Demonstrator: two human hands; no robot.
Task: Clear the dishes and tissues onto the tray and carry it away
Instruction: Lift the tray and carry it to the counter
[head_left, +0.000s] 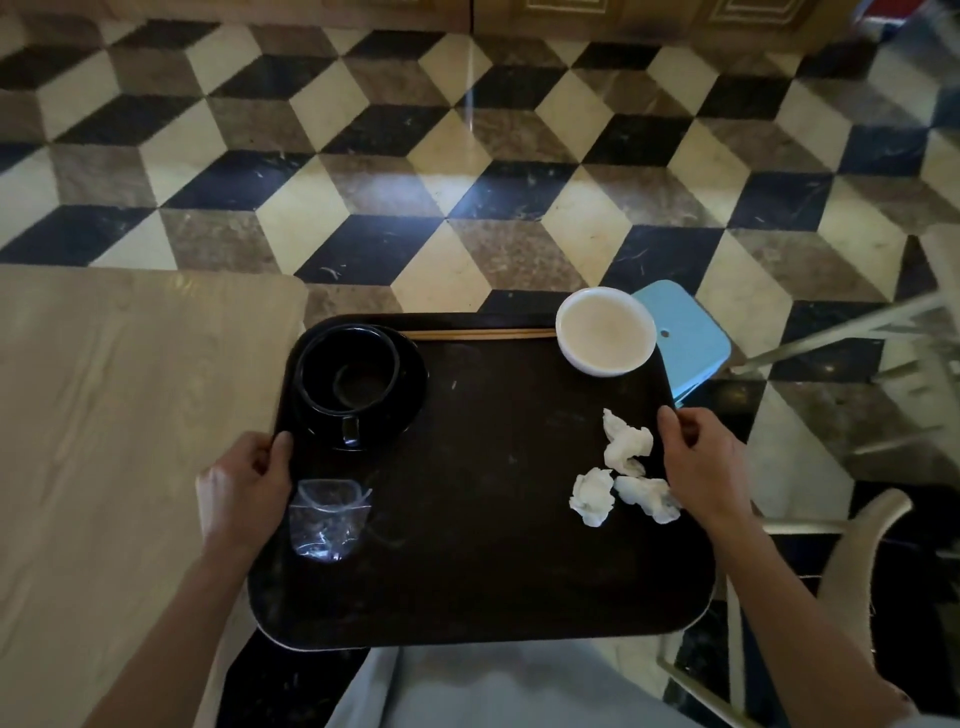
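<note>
A dark brown tray (483, 545) hangs in the air in front of me, above the tiled floor. My left hand (244, 488) grips its left edge and my right hand (701, 467) grips its right edge. On the tray, a black cup (348, 371) sits on a black saucer (410, 384) at the far left. At the far right stands a white bowl (605, 330). Wooden chopsticks (483, 334) lie along the far rim. A clear plastic cup (327, 519) lies on its side near my left hand. Three crumpled white tissues (623, 467) rest by my right hand.
A light wooden table (114, 415) stands at my left, touching or just under the tray's left edge. A blue stool (685, 332) is beyond the tray's far right corner. Chair frames (852, 525) stand at the right. Checkered floor (467, 182) stretches ahead.
</note>
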